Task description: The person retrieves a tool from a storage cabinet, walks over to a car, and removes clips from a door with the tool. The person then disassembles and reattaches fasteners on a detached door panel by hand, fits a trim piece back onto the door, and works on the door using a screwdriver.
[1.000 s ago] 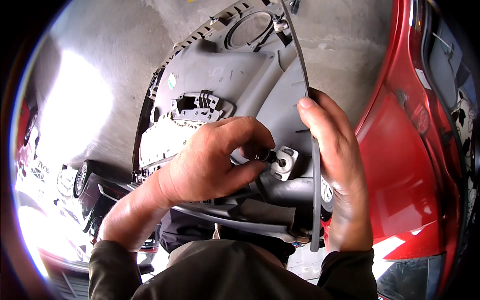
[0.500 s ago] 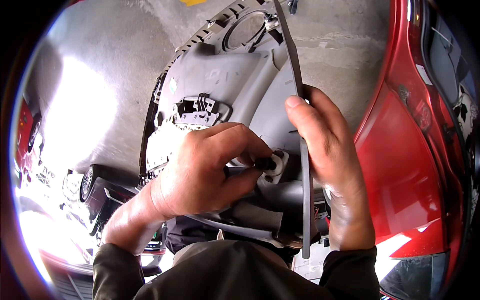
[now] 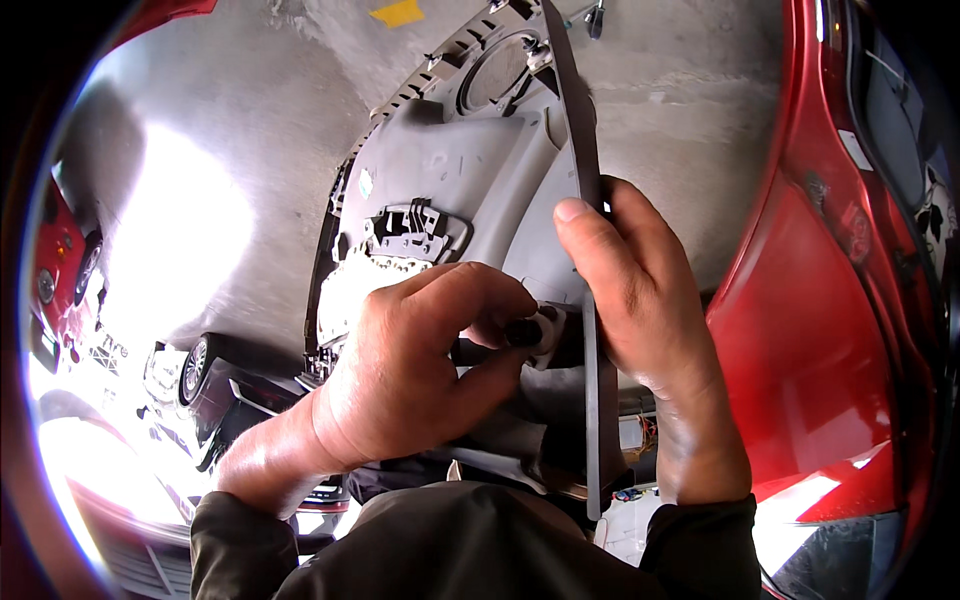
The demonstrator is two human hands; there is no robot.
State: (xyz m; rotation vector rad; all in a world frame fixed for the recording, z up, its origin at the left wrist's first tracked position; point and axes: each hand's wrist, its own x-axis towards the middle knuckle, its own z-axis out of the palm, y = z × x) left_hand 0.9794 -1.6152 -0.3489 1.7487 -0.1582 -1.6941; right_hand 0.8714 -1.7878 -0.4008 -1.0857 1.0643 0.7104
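On grey moulded-plastic panel [image 3: 485,150]: black rounded plastic piece [image 3: 521,334], just beside pale squarish bracket [image 3: 546,332].
Left hand [image 3: 405,365]: pinching piece, finger to thumb; best aligned squarely.
Right hand [image 3: 640,285]: clasping panel edge; brace firmly.

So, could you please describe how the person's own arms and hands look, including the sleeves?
The left hand and right hand wear no gloves, and no ring or watch shows. Both forearms are bare. The left sleeve and right sleeve are plain, dark and brownish, ending well short of the wrists.
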